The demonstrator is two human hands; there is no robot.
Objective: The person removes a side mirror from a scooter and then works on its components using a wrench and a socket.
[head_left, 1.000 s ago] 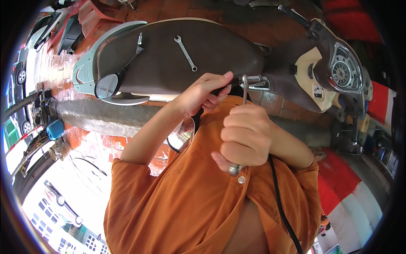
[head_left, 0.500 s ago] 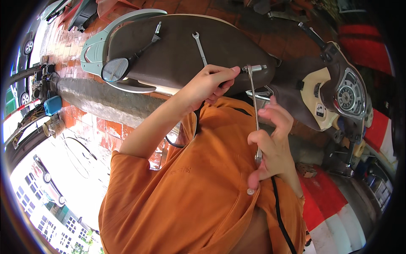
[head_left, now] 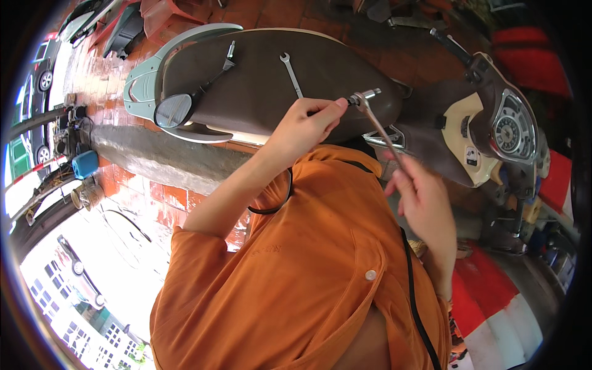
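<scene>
My left hand (head_left: 311, 120) is closed round the stem of a rear-view mirror (head_left: 271, 200). Its round, black-rimmed glass sticks out below the hand against my orange shirt. The stem's silver end fitting (head_left: 373, 93) points right, past my thumb. A wrench (head_left: 380, 127) has its head round that fitting, and my right hand (head_left: 419, 194) grips the lower part of its handle. Beyond my hands, a second mirror (head_left: 174, 111) and an open-ended wrench (head_left: 290, 74) lie on the brown scooter seat (head_left: 246, 92).
The scooter's handlebar and round gauge (head_left: 509, 132) stand at the right. A low concrete ledge (head_left: 154, 154) runs along the left, near a blue container (head_left: 85, 164). Red plastic chairs (head_left: 163, 21) are at the far left, and a red-and-white surface (head_left: 487, 283) is at lower right.
My right hand has moved up and closed from loose, spread fingers onto the wrench handle. The wrench has tilted, its lower end swinging right. My left hand keeps holding the mirror stem.
</scene>
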